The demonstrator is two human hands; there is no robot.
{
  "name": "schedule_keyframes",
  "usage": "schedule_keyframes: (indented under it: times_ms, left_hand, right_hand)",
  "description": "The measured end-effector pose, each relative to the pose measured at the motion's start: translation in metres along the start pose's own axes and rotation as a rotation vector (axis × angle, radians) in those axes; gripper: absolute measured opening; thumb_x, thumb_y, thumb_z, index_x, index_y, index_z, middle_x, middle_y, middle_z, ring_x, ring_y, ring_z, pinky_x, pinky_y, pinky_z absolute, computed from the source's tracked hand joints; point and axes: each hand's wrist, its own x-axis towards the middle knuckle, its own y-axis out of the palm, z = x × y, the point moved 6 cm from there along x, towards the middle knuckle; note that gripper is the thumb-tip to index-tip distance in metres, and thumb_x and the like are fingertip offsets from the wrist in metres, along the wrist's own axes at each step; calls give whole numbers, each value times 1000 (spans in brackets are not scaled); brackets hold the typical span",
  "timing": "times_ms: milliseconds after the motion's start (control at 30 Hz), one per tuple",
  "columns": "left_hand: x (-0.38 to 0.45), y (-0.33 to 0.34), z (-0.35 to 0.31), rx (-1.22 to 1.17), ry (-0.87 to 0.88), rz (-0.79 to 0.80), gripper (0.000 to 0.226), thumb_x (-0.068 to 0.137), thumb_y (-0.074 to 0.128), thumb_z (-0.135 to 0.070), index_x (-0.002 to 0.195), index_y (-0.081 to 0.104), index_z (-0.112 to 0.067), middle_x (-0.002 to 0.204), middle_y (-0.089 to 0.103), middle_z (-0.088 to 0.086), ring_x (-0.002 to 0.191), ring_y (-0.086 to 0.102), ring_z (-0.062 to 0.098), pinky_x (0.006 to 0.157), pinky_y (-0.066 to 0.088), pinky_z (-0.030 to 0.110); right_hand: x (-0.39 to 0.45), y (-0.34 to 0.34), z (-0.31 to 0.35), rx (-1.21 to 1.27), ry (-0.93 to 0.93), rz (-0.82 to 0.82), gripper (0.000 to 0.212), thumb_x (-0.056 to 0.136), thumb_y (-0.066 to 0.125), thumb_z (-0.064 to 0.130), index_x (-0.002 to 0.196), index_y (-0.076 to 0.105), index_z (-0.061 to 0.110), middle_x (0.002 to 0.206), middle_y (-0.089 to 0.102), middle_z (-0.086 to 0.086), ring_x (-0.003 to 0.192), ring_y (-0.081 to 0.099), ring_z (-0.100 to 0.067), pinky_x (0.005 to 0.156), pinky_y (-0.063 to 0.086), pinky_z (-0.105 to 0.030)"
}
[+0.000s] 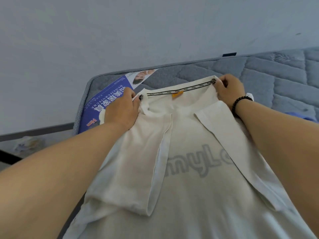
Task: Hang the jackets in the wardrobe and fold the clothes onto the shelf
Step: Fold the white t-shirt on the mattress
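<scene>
Grey quilted mattress lies against a pale wall. White T-shirt is spread on the mattress, back side up, both sides folded inward; grey lettering shows through the fabric. Blue printed label sheet lies on the mattress corner, partly under the shirt's left shoulder. Left hand pinches the left shoulder of the shirt beside the collar. Right hand pinches the right shoulder at the collar's end. Black bead bracelet on the right wrist. Small orange tag sits at the neckband centre.
</scene>
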Motion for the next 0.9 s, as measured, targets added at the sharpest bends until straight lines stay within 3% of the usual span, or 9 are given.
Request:
schedule_keyframes:
  times_ms: [100,200,400,533,600,667,733,800,900]
  left_hand:
    - [-21,-15,-9,-10,84,-12,33,102,28,-45,106,42,-16,82,59,5,75,54,32,63,34,37]
    - [-33,-44,-15,48,154,-64,37,102,28,-45,107,48,-15,82,60,4,72,51,30,61,31,35]
    - [-85,-107,-31,88,354,-206,32,101,37,-39,100,50,-10,64,59,9,48,44,28,45,23,27]
    - [-155,-125,-48,75,409,-195,31,97,34,-47,95,46,-18,51,52,1,39,46,30,46,26,25]
    - [-195,-123,-58,29,357,-34,33,98,37,-48,108,50,-19,69,60,0,61,61,33,54,31,30]
    - [-237,-121,-64,-6,324,105,35,98,38,-46,124,47,-24,91,66,-1,81,64,32,61,33,31]
    - [-277,-129,-74,-29,357,128,41,98,38,-47,133,43,-28,103,69,-1,85,64,29,64,38,32]
    - [-310,-139,-82,-78,366,119,45,96,43,-48,136,45,-27,112,68,-3,87,65,26,68,42,31]
    - [-354,-146,-85,-87,303,173,48,96,43,-48,140,43,-29,136,55,-11,108,61,20,82,45,32]
  right_hand:
    - [-19,-26,29,-33,-101,-132,26,98,43,43,96,52,18,84,55,4,81,52,-20,72,40,-31]
    - [-35,-53,68,-110,-324,-173,32,100,41,40,103,50,9,86,59,-7,84,54,-28,71,44,-41]
    - [-88,-112,95,-339,-533,-110,35,102,36,35,108,46,2,75,51,-8,67,53,-34,56,31,-36]
    - [-141,-137,83,-469,-601,-48,52,96,28,49,102,50,2,68,60,-17,60,59,-40,53,34,-34]
    - [-173,-144,75,-503,-631,9,62,95,21,57,99,53,4,69,63,-17,58,60,-39,52,39,-36]
    - [-206,-151,64,-519,-644,77,70,93,15,63,102,58,8,80,66,-15,66,62,-38,57,40,-34]
    - [-237,-157,51,-506,-638,142,75,91,12,69,107,61,14,96,69,-8,77,64,-33,63,37,-30]
    - [-266,-168,42,-468,-603,175,67,89,17,63,110,62,18,105,67,0,82,63,-28,65,38,-28]
    - [-310,-188,29,-443,-604,199,61,90,20,60,108,62,20,98,62,5,75,63,-24,59,48,-34]
